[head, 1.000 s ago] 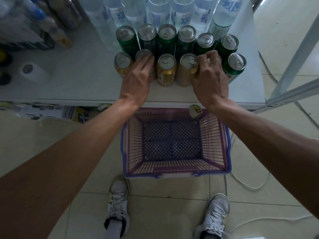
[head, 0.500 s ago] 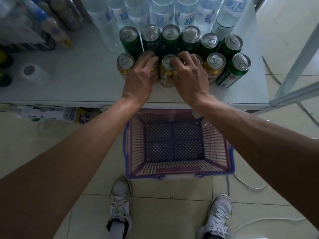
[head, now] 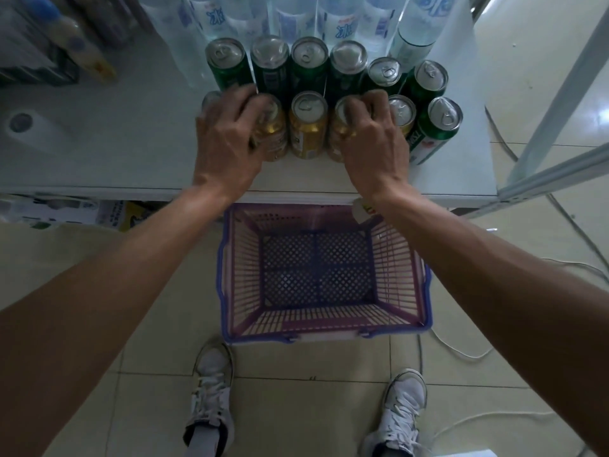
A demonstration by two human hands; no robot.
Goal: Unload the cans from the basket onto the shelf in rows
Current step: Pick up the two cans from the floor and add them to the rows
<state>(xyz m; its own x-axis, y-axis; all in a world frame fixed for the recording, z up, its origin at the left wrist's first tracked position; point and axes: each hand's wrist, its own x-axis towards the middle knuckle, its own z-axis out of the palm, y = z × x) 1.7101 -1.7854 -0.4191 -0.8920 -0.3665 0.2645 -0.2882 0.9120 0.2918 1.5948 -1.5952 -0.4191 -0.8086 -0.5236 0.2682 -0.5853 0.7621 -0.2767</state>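
Cans (head: 308, 127) stand upright on the shelf (head: 131, 150), two rows, side by side. Back row: green cans (head: 309, 65), just in front of the water bottles (head: 342, 24). Front row: gold cans, with one green end can (head: 441, 127) at the right. My left hand (head: 227, 143) covers the two leftmost front cans, fingers curled down over their tops, gripping them. My right hand (head: 375, 143) grips the fourth front can (head: 342, 133) from the left, fingers curled round its rim. One gold can stands between my hands, touched by neither. Basket (head: 326, 336) sits on the tiled floor below the shelf edge, between the shelf and my shoes (head: 211, 387)
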